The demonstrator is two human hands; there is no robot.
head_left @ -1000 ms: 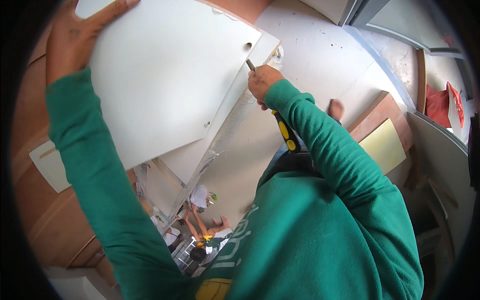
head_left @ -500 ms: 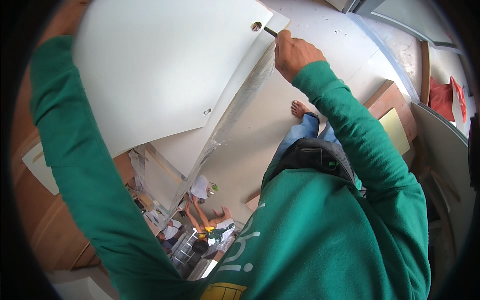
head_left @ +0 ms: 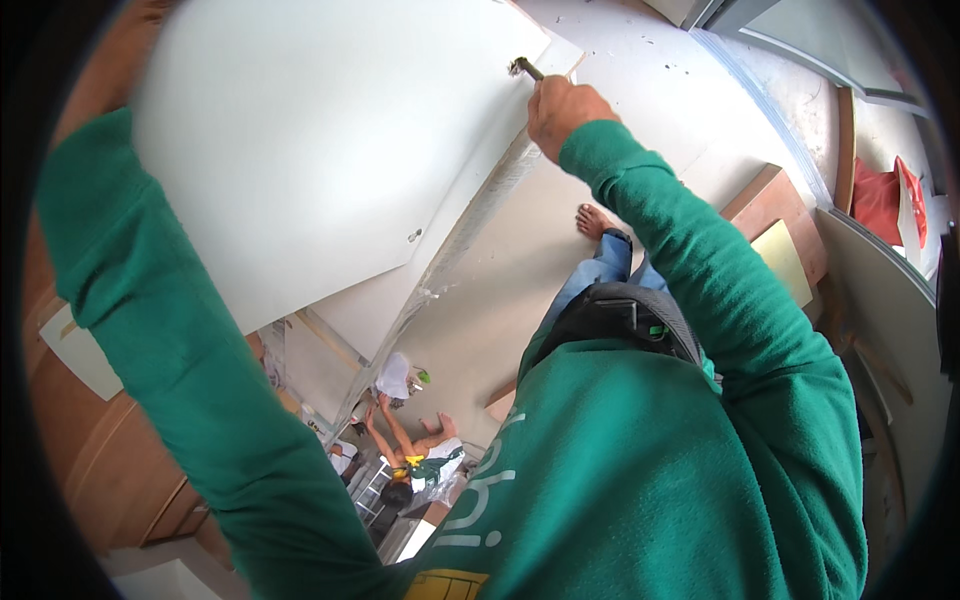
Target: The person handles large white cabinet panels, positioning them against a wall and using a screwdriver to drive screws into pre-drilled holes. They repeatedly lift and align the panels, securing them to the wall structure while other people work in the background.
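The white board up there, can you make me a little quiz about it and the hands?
1. True or false: the right hand holds a metal tool against the white board.
2. What colour are the person's sleeves?
   A. red  B. green  C. yellow
3. Fill in: the tool's tip meets the board near its upper ____ corner.

Key:
1. True.
2. B, green.
3. Right. The left hand is out of the picture past the top left edge; only its sleeve shows, reaching up along the board.
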